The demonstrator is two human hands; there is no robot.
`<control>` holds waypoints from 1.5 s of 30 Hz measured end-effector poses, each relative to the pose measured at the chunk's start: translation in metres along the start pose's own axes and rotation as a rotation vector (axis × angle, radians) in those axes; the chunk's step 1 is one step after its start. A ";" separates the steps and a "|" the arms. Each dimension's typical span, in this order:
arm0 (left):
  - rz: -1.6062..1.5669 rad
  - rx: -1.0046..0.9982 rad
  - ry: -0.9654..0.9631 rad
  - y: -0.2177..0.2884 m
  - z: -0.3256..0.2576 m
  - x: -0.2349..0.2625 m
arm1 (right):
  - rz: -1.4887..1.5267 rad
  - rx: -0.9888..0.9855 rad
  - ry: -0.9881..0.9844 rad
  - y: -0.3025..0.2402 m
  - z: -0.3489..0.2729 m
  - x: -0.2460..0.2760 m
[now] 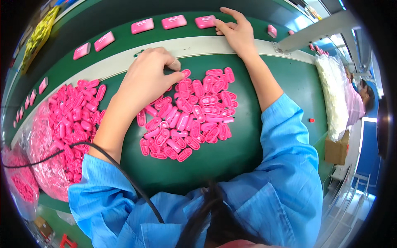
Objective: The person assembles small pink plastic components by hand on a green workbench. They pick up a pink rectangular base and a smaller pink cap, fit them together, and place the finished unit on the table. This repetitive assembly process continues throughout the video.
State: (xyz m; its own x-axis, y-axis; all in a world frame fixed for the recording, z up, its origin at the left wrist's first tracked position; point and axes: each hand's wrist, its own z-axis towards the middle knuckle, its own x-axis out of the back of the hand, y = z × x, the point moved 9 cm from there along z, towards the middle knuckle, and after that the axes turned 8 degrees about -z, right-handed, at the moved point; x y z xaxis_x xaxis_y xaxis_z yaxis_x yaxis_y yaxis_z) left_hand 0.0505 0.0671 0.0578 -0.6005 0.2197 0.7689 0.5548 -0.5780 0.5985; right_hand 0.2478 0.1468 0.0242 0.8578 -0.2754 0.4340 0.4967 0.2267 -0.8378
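My left hand (147,78) is over the far left edge of a loose pile of pink oval plastic pieces (182,120) on the green bench. Its thumb and fingertips close on one small pink oval piece (186,73). Farther off, my right hand (240,35) reaches over a pale rail to a green strip. The forefinger there is stretched out, and other fingertips touch the right end of a pink rounded case (205,22). Two similar cases, the nearer one (174,22) and another (142,26), lie to its left.
A bigger heap of pink pieces (76,120) spills from a clear bag (43,153) at the left. A black cable (120,165) crosses my left forearm. The pale rail (202,44) divides bench and strip. A metal bracket (316,31) and white bag (332,97) stand right, near another person (355,101).
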 end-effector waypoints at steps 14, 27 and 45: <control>0.062 -0.068 0.175 0.004 0.000 0.004 | -1.216 -0.166 -0.082 0.091 0.069 0.113; -0.865 0.096 0.201 -0.022 0.007 -0.024 | -0.829 -0.049 -0.233 0.029 0.036 0.090; -1.135 0.323 0.264 -0.037 0.004 -0.010 | 0.519 -0.086 -0.498 -0.051 -0.056 -0.047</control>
State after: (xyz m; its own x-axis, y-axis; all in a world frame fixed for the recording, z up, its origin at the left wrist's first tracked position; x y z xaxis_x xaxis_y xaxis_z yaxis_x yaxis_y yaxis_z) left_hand 0.0384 0.0897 0.0292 -0.9174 0.2853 -0.2775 -0.2685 0.0712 0.9607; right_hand 0.1750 0.0960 0.0283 0.9490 0.3106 0.0549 0.0139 0.1327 -0.9911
